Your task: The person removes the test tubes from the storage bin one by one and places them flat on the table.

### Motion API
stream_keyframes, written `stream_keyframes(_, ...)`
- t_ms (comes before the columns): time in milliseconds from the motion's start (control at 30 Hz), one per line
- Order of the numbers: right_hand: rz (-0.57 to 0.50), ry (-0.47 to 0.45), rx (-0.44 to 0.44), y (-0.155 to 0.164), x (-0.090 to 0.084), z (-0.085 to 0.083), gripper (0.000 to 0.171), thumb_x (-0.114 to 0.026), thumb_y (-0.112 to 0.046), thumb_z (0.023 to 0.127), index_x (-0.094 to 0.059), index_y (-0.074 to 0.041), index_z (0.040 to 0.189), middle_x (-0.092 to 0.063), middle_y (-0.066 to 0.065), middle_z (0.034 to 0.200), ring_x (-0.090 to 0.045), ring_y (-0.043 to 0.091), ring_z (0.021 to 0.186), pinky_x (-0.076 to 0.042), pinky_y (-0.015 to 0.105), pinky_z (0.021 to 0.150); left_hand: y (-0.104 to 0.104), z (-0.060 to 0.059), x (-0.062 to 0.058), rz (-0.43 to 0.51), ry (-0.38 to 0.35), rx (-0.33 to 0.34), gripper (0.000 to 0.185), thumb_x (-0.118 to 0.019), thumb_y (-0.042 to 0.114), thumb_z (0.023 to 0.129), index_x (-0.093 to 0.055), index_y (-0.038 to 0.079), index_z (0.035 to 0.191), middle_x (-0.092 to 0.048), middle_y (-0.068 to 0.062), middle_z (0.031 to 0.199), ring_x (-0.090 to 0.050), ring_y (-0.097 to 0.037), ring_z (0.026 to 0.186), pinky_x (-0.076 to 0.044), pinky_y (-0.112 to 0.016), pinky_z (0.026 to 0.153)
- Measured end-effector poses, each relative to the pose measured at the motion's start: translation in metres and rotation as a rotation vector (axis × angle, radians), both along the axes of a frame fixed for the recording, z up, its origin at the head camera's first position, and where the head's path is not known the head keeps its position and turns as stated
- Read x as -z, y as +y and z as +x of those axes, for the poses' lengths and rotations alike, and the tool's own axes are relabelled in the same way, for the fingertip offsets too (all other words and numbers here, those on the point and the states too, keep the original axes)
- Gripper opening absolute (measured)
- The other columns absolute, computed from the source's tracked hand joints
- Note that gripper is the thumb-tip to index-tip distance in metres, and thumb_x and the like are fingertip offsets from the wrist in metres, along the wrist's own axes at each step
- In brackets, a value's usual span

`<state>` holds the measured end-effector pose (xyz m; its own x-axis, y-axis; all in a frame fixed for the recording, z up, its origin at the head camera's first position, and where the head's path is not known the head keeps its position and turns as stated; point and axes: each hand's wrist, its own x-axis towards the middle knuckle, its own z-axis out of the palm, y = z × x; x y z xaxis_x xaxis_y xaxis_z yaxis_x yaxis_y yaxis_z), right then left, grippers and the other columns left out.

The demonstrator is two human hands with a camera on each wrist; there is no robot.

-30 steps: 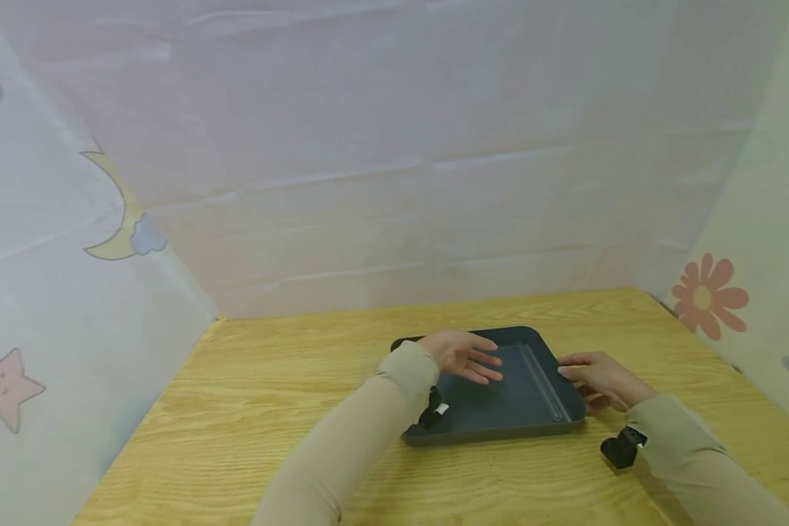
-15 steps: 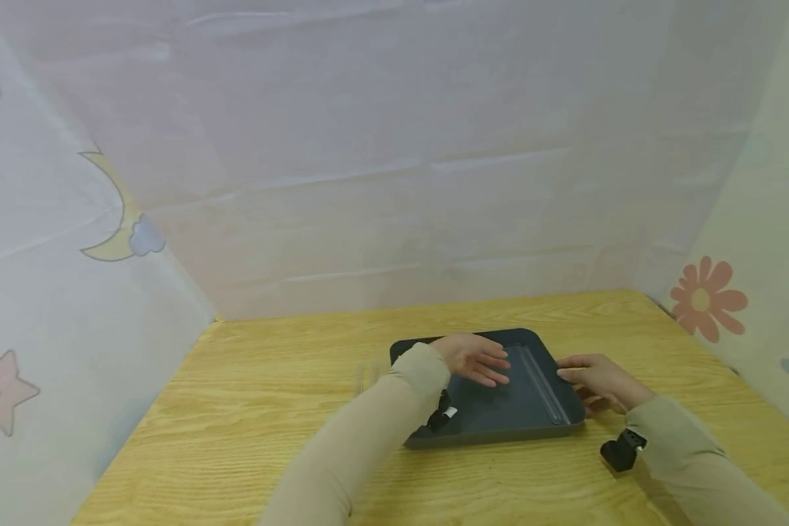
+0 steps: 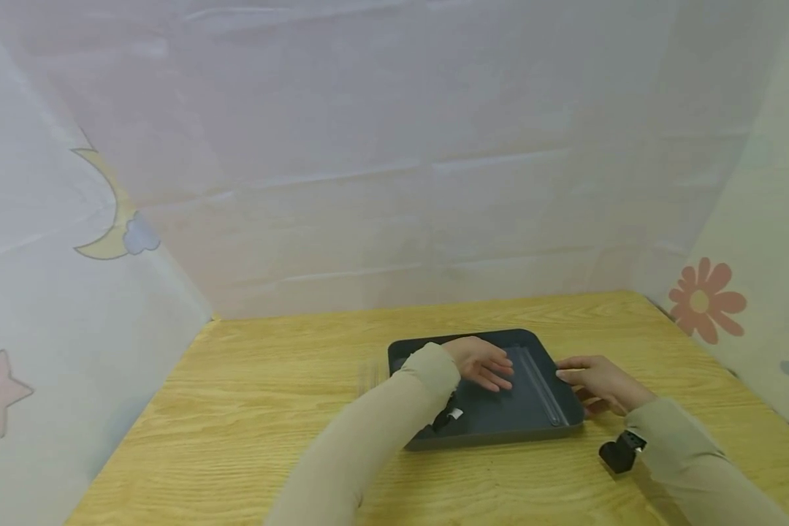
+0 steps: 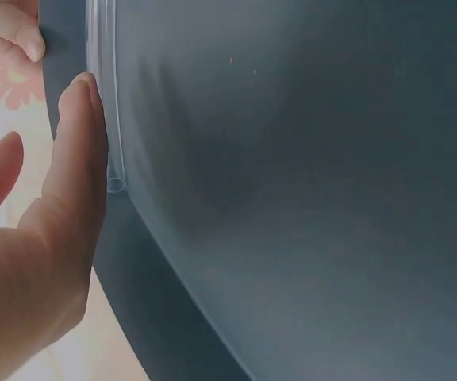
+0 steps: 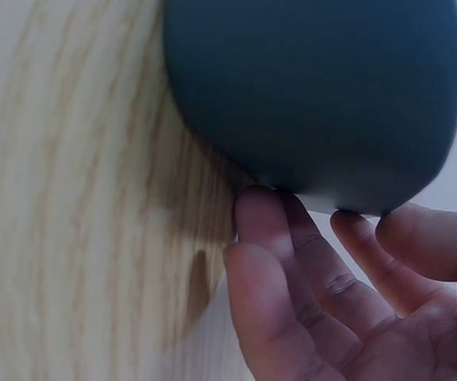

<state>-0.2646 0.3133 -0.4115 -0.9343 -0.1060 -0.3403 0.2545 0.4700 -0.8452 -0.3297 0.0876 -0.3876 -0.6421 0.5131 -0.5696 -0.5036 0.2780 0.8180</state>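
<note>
My left hand (image 3: 481, 364) reaches over the dark grey tray (image 3: 500, 436), fingers extended and holding nothing. Clear hollow tubing (image 3: 540, 387) lies along the right side of the tray's floor. In the left wrist view, the left fingertips overlap the clear tubing (image 4: 111, 119), whose round end shows below them. At the tray's right side is my right hand (image 3: 601, 381). Its fingertips touch the outer wall of the tray (image 5: 308, 95) in the right wrist view, with the thumb near the rim and the other fingers lower down.
Faint clear tubes (image 3: 368, 374) lie on the wooden table (image 3: 269, 409), left of the tray and beside the left forearm. A pale cloth backdrop (image 3: 394, 183) rises behind the table. Two tiny light specks (image 4: 243, 67) show on the tray's floor.
My left hand has shifted a little to the right and toward me over the tray. The right hand keeps its place at the tray's side, and the tubing in the tray lies as before.
</note>
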Motion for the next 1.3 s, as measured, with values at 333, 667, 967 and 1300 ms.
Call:
stream_keyframes(333, 0.009, 0.004, -0.002, -0.005, -0.001, 0.003, 0.053, -0.051, -0.017, 0.102, -0.035, 0.012, 0.143, -0.069, 0.008, 0.091, -0.064, 0.020, 0.068, -0.053, 0.035, 0.055, 0.009, 0.000, 0.008, 0.011, -0.053, -0.004, 0.048, -0.048, 0.002, 0.102, -0.037, 0.003, 0.149, -0.058, -0.021, 0.129, -0.053, -0.039, 0.123, -0.045, -0.045, 0.101)
stream_keyframes(667, 0.014, -0.002, 0.004, -0.007, -0.002, 0.003, 0.051, -0.051, -0.016, 0.102, -0.037, 0.012, 0.141, -0.068, 0.010, 0.094, -0.064, 0.021, 0.071, -0.054, 0.037, 0.057, 0.017, -0.005, 0.024, -0.003, -0.045, -0.003, 0.045, -0.047, -0.001, 0.101, -0.038, -0.002, 0.146, -0.058, -0.025, 0.128, -0.057, -0.038, 0.119, -0.048, -0.045, 0.098)
stream_keyframes(967, -0.010, 0.010, 0.000, -0.007, -0.001, 0.003, 0.049, -0.052, -0.016, 0.102, -0.040, 0.013, 0.139, -0.068, 0.009, 0.095, -0.066, 0.021, 0.074, -0.055, 0.038, 0.058, 0.026, -0.002, 0.033, -0.037, -0.035, -0.076, 0.026, -0.052, -0.003, 0.099, -0.058, -0.008, 0.124, -0.066, -0.023, 0.107, -0.062, -0.034, 0.112, -0.051, -0.043, 0.093)
stream_keyframes(1300, -0.025, 0.007, -0.002, -0.004, -0.001, 0.003, 0.050, -0.053, -0.017, 0.101, -0.039, 0.013, 0.140, -0.067, 0.012, 0.098, -0.067, 0.022, 0.073, -0.055, 0.038, 0.058, 0.032, 0.005, 0.029, -0.044, -0.045, -0.146, 0.022, -0.057, 0.001, 0.097, -0.066, -0.006, 0.117, -0.068, -0.019, 0.110, -0.061, -0.032, 0.114, -0.050, -0.041, 0.095)
